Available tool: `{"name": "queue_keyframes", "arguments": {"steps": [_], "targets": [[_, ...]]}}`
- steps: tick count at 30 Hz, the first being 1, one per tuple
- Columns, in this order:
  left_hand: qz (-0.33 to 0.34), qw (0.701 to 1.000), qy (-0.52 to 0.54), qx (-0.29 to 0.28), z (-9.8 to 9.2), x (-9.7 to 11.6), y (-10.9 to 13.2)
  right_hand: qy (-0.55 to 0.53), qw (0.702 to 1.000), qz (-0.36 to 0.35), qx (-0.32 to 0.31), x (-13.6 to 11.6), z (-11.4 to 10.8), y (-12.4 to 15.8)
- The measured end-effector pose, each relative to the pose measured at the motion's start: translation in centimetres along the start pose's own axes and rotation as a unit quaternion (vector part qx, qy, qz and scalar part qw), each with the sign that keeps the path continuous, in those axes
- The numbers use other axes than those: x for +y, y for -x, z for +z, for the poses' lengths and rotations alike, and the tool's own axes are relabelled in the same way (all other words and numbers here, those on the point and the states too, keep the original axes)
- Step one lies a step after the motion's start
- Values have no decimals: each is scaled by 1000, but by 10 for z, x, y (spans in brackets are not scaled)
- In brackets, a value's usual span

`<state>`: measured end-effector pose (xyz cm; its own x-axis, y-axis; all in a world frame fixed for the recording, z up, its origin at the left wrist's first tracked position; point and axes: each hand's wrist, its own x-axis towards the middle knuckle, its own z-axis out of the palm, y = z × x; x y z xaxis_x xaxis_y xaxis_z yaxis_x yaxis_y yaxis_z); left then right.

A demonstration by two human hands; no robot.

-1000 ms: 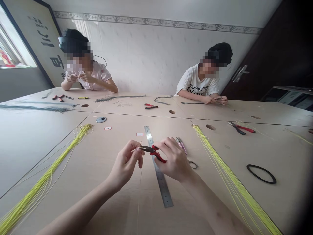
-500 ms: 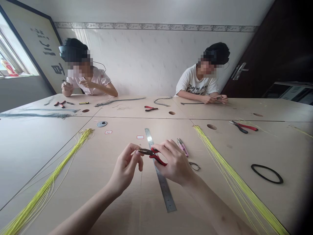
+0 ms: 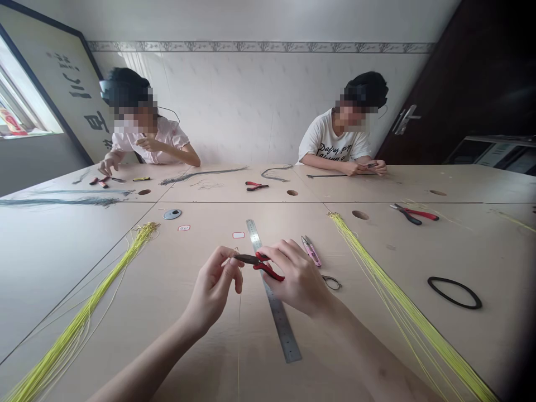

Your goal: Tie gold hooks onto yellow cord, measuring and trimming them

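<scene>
fingers of the right hand grip red pliers above a steel ruler — left hand pinched shut

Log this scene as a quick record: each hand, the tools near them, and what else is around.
Left hand: pinched at the pliers' tips; anything held is too fine to tell.
Right hand: grips red-handled pliers.
Under the hands: steel ruler.
Nearby: pink-handled snips; yellow cord bundle.
Rest: second yellow cord bundle; black ring; black-and-red pliers; seated co-worker; second seated co-worker.
</scene>
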<state>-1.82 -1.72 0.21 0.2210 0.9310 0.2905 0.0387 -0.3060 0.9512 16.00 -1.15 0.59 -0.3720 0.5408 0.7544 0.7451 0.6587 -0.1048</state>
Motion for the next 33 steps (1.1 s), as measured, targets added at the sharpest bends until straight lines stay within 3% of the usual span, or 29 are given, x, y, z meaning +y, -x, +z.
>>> {"name": "queue_keyframes", "arguments": {"steps": [14,21,23,27,33], "targets": [[-20,999,43,27,2,4,-7,-28,997,49,-46,-6,6,1],[-43,994,102,-5,3,14,-2,-38,991,112,-59,-4,7,2],[-50,989,137,17,4,13,0,-31,991,119,-58,-3,8,2],[-62,969,206,117,2,8,-4,-7,991,121,-51,0,14,6],[-70,917,312,237,1,12,-11,-5,994,100,-31,-7,26,15]]}}
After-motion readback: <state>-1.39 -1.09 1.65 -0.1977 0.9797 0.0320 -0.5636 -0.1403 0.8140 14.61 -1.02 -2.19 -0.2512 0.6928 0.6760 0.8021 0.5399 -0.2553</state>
